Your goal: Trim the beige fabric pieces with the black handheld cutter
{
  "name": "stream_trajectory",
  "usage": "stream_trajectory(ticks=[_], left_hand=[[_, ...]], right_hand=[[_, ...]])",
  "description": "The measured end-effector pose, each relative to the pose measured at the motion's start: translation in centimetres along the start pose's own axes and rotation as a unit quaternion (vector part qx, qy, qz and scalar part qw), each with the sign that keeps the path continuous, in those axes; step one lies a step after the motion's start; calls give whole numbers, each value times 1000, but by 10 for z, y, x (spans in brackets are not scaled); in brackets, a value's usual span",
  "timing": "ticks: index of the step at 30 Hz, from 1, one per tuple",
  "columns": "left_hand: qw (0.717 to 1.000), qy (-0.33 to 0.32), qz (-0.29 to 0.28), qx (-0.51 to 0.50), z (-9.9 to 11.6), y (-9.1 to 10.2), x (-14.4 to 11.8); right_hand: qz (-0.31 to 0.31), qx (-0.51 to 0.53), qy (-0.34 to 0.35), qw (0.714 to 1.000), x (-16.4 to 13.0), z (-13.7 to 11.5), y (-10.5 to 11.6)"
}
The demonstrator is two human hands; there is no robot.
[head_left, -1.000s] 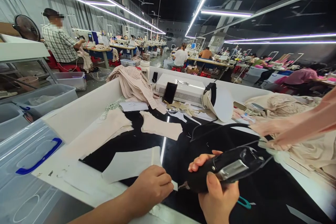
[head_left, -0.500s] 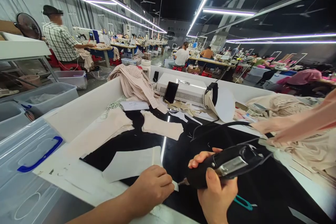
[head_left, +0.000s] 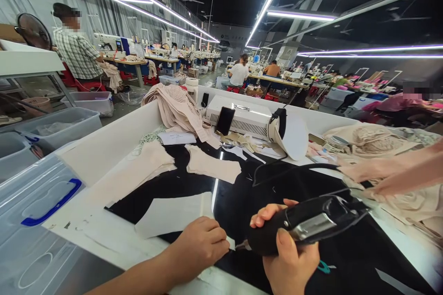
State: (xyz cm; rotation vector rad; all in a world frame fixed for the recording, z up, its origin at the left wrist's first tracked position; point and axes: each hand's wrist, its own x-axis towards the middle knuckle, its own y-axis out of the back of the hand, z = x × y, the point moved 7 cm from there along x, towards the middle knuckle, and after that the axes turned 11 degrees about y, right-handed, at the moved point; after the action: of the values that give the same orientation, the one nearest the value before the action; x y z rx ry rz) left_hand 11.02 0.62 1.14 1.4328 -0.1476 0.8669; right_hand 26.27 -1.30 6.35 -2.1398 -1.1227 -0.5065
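Note:
My right hand [head_left: 289,258] is wrapped around a black hand-held electric tool [head_left: 304,228] with a silver plate on its body and a cord at its rear. Its thin metal tip points left, close to the end of a narrow white strip [head_left: 231,243]; I cannot tell if they touch. The strip pokes out from the closed fingers of my left hand [head_left: 204,244]. Just behind that hand lies a pale, curved flat piece [head_left: 173,216], partly covered by it. A teal-handled item [head_left: 324,266] shows beside my right wrist, mostly hidden.
Stacks of cream fabric pieces [head_left: 213,165] lie on the black tabletop [head_left: 249,207]. Behind them are a white vented box [head_left: 238,117], a phone [head_left: 225,120] and scraps. Cream fabric [head_left: 367,140] is heaped at right. Clear plastic bins [head_left: 38,221] stand left. People sit at sewing machines beyond.
My right hand and the tool have shifted slightly right, and the tip sits a little farther from my left hand. More of the teal item is covered. My left hand is nearly still.

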Motion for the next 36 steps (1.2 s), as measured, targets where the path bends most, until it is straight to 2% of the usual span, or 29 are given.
stream_trajectory(ticks=[9,16,22,32,36], left_hand=[[1000,6,-1,-16,-2,-5,-4],[995,72,-24,-67,-17,8,-13],[992,89,-40,-84,-16,18,-20],[986,84,-48,-135,-19,15,-25],[979,101,-68,-165,-21,13,-25]], right_hand=[[-11,-37,-10,999,-4,6,5],[-6,-24,-6,1000,-6,0,7],[23,-27,-8,999,-4,-6,4],[25,-32,-6,999,-2,-8,2],[36,-33,6,999,-2,-11,1]])
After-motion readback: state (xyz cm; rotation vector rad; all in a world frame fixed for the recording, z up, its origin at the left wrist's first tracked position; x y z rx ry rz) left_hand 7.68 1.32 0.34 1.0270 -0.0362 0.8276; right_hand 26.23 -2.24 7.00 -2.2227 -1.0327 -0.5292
